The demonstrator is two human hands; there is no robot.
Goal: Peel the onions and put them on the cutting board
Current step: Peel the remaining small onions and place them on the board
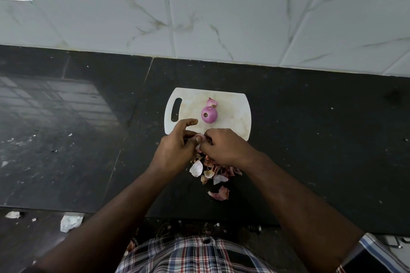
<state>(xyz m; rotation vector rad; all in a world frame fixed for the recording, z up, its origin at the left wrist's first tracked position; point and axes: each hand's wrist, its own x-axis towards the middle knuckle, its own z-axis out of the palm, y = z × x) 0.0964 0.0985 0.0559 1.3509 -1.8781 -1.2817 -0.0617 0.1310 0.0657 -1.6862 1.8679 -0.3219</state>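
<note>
Head view: both hands are meeting just at the near edge of the white cutting board (235,115), over the black countertop (310,139). Left hand (175,150) is curling round a pale, mostly hidden onion (200,138), thumb pressing on it, index finger sticking out over the board. Right hand (224,146) is gripping the same onion from the other side, fingers curled in tight; can't tell exactly what the fingertips are pinching, they're hidden.

Two peeled purple onions are sitting on the board, touching: bigger one (209,114) nearer, smaller one (212,102) right behind it, toward the wall. Board's handle slot (176,109) is pointing left.

Pile of onion skins (213,173) is lying on the counter directly below the hands, between board and counter front; one larger pinkish piece (219,194) is sitting a bit apart, nearer the person. Loose scraps (71,221) are showing on the dark floor at lower left.

White marble-pattern tiled wall (221,17) is running behind the counter. Plaid shirt (190,255) is filling the bottom edge of frame.
</note>
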